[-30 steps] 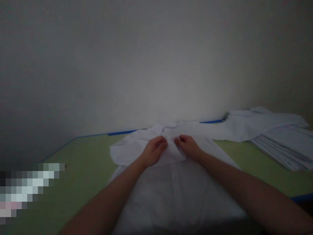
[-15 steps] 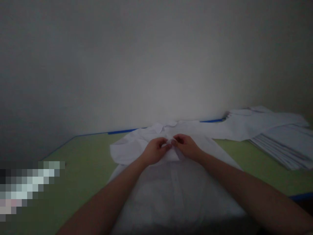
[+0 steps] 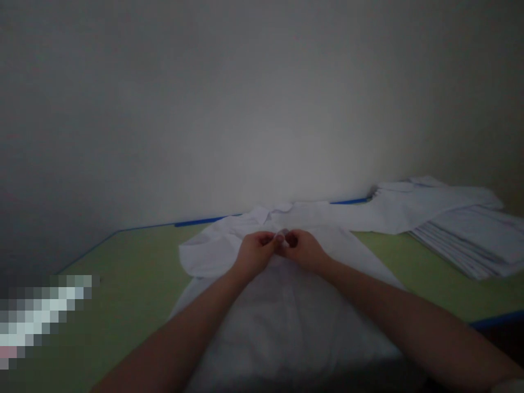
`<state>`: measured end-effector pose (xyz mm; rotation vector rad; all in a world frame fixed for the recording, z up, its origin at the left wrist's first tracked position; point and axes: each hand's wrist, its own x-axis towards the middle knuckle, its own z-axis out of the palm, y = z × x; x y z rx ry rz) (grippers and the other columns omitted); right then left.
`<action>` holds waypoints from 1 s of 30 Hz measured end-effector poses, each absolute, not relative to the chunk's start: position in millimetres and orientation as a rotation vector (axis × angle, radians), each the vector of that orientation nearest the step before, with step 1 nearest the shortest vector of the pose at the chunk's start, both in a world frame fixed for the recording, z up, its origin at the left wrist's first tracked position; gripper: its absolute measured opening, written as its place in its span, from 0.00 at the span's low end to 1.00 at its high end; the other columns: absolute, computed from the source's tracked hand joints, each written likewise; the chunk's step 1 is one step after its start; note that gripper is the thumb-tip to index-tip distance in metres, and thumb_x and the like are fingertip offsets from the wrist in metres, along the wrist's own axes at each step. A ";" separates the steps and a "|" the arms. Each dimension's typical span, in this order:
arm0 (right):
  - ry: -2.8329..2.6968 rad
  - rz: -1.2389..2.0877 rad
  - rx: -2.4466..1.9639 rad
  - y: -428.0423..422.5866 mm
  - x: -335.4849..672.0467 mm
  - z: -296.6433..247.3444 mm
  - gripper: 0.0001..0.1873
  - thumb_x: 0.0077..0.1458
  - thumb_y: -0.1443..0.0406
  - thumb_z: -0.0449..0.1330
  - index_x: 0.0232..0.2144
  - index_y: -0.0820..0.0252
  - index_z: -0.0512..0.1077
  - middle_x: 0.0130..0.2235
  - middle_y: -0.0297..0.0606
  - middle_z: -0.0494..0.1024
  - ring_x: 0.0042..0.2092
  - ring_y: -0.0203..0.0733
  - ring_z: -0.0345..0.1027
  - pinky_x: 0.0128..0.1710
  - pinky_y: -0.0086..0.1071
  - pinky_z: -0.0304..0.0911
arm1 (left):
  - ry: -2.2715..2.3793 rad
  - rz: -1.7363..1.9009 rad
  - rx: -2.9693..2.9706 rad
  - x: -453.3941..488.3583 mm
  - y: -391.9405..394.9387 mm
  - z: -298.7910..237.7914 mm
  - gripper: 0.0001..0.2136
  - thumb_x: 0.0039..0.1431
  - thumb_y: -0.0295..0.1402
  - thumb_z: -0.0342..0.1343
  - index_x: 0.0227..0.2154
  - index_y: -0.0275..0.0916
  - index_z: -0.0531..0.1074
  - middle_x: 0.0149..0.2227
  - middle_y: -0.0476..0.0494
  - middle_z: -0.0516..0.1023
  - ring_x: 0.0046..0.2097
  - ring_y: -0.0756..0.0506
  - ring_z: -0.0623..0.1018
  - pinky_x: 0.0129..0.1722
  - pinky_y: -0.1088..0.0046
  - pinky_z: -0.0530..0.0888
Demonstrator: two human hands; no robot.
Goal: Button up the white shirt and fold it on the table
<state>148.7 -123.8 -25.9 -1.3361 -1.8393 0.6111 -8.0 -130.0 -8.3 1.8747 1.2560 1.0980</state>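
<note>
A white shirt [image 3: 286, 316] lies spread flat on a green table [image 3: 135, 273], its collar towards the wall. My left hand [image 3: 256, 252] and my right hand [image 3: 303, 249] meet over the upper front of the shirt, just below the collar. Both hands are closed, with fingertips pinching the fabric of the shirt's front between them. The spot they pinch is small and dim, so what lies under the fingertips is unclear.
A stack of folded white cloth [image 3: 462, 234] sits at the right of the table, with a loose white piece draped over it. A blue strip [image 3: 204, 221] edges the table along the grey wall. A blurred patch covers the lower left corner.
My two hands have moved together, from slightly apart on the fabric to touching at the fingertips over the shirt's front. The view has shifted slightly.
</note>
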 end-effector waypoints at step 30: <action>-2.131 -0.022 -1.205 -135.5 154.7 -17.2 0.12 0.56 0.62 0.49 0.25 0.61 0.67 0.28 0.37 0.71 0.30 0.35 0.59 0.32 0.29 0.46 | 1.383 1.061 2.398 -13.0 -135.3 -0.1 0.11 0.54 0.36 0.50 0.31 0.40 0.76 0.30 0.44 0.76 0.32 0.47 0.72 0.32 0.74 0.65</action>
